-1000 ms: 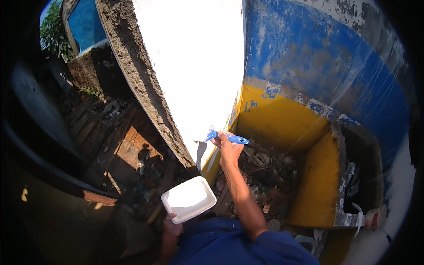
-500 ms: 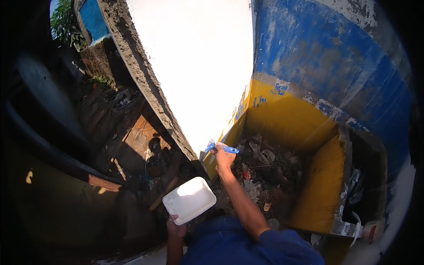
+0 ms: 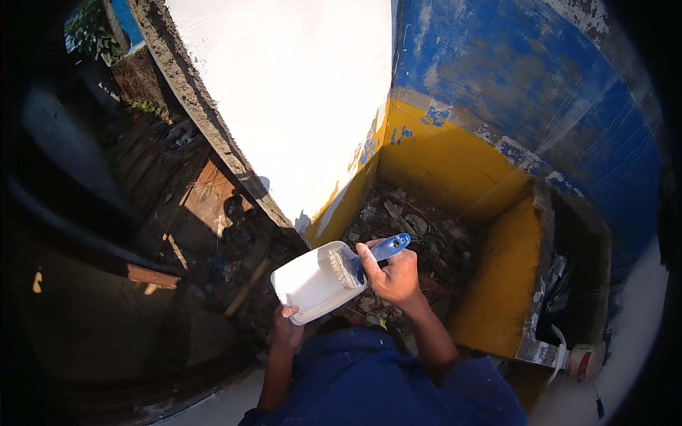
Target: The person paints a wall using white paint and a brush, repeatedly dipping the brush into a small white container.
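Note:
My left hand [image 3: 286,325] grips the near left corner of a white rectangular paint tray [image 3: 302,280] in front of my body. A blue-handled paintbrush [image 3: 389,246] is held in my right hand [image 3: 395,277], fingers closed round its handle. Its bristles [image 3: 343,268], coated in white, lie over the tray's right side; whether they touch the paint is unclear. Just beyond the tray rises a wall [image 3: 284,92] coated bright white, with yellow and blue patches showing at its lower right edge.
A blue and yellow wall [image 3: 455,156] joins it at the right. Rubble and litter [image 3: 408,216] cover the ground in the corner. A low yellow partition [image 3: 494,284] stands to the right, with a white bucket [image 3: 586,361] near its end. Wooden boards [image 3: 209,192] lie at the left.
My right hand has brought the brush away from the white wall's lower edge, back to the tray. The tray has moved slightly up and right, and the view has shifted.

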### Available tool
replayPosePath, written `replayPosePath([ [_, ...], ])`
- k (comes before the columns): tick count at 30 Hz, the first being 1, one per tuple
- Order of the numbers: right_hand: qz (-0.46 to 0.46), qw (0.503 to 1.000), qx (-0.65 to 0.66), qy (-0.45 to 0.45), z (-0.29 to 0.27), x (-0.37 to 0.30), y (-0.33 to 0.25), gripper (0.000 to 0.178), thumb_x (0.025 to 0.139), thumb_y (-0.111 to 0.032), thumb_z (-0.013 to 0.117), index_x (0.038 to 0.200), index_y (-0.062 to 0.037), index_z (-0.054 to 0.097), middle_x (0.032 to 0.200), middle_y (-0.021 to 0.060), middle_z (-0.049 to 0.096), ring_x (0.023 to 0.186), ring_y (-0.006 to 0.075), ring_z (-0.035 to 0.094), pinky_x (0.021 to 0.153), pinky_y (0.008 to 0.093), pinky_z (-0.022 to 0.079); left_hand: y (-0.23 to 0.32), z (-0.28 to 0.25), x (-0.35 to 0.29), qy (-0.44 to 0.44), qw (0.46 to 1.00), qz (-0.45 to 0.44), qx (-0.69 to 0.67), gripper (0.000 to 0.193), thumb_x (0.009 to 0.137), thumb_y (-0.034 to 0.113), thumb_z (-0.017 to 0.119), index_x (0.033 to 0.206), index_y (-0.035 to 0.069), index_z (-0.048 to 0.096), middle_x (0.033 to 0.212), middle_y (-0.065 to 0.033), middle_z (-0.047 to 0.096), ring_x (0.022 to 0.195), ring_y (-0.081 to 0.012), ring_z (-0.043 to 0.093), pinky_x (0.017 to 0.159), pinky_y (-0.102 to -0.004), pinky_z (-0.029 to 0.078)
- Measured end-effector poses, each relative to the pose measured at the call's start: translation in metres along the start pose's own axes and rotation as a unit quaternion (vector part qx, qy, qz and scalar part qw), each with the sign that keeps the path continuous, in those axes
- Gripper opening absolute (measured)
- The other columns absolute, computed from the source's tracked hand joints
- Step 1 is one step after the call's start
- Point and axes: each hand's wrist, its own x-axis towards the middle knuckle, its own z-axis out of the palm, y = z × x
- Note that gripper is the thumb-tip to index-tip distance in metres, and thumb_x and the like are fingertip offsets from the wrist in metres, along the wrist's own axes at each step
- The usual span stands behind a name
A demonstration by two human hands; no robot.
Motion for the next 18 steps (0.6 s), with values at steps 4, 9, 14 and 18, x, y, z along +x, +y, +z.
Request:
replayPosePath([
  [4,-0.031,0.997,-0.052,-0.046,0.010,-0.012,0.011,0.010,0.079,-0.006,0.065,0.078,0.0033,0.064,0.071,0.0171,0.064,0.058,0.0288,0.062,0.051,0.0321,0.048,-0.004,0.010,0.013,-0.039,0.999,-0.010,0.020,0.069,0.068,0.015,0.057,0.131,-0.001,0.034,0.124,-0.0143,0.048,0.117,-0.0290,0.046,0.098,-0.0433,0.039],
  [9,-0.028,0.999,-0.039,0.013,0.015,-0.029,0.035,0.011,0.081,-0.006,0.064,0.078,0.0042,0.062,0.068,0.0144,0.063,0.053,0.0231,0.062,0.050,0.0311,0.048,-0.010,0.023,0.024,-0.068,0.997,-0.032,0.022,0.066,0.069,0.014,0.055,0.130,-0.004,0.037,0.124,-0.0151,0.048,0.117,-0.0287,0.046,0.099,-0.0417,0.037],
  [14,0.308,0.898,0.287,0.128,-0.013,-0.022,0.045,0.021,0.089,-0.019,0.059,0.082,0.0018,0.061,0.072,0.0047,0.063,0.054,0.0146,0.062,0.051,0.0254,0.052,-0.012,0.024,0.028,-0.049,0.998,-0.021,-0.029,0.063,0.070,0.012,0.055,0.129,-0.004,0.039,0.125,-0.0146,0.049,0.117,-0.0290,0.047,0.099,-0.0415,0.038],
  [18,0.411,0.735,0.519,0.143,-0.017,-0.026,0.071,0.022,0.089,-0.023,0.058,0.088,-0.0005,0.060,0.072,0.0073,0.064,0.057,0.0152,0.063,0.053,0.0256,0.054,-0.009,0.019,0.034,-0.044,0.997,-0.038,-0.059,0.063,0.070,0.012,0.055,0.128,-0.003,0.039,0.125,-0.0147,0.049,0.116,-0.0291,0.048,0.098,-0.0417,0.038],
])
